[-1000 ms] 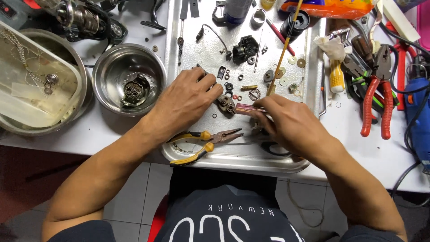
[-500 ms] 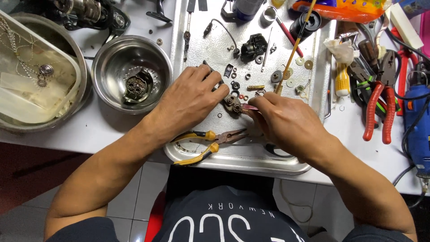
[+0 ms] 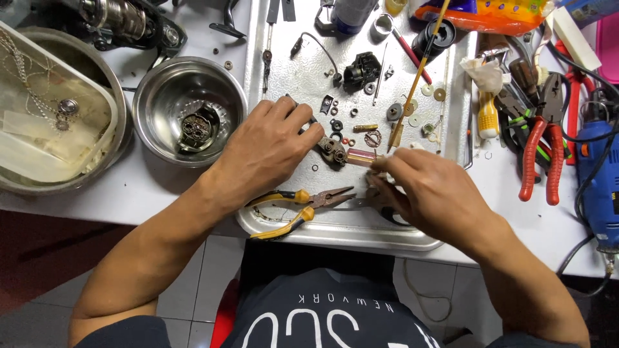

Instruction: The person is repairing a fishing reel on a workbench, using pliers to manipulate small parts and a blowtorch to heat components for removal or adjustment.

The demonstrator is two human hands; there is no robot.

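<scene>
My left hand (image 3: 271,145) rests on a metal tray (image 3: 361,235) and pins down a small dark metal part (image 3: 333,150) with its fingertips. My right hand (image 3: 429,190) grips a thin tool with a translucent reddish handle (image 3: 360,156), its tip set against that part. Around them lie several tiny washers, screws and gears (image 3: 361,122). Yellow-handled needle-nose pliers (image 3: 298,203) lie on the tray just below my left hand. A thin wooden-handled brush (image 3: 418,77) slants across the tray above my right hand.
A steel bowl (image 3: 161,96) holding a dark geared part stands left of the tray. Further left sits a bowl with a plastic tub (image 3: 45,138). Red-handled pliers (image 3: 541,154), a blue power tool (image 3: 596,180) and other hand tools crowd the right side.
Both hands stay on the small part with only slight shifts. The camera view has drifted a little, nothing was picked up or let go.
</scene>
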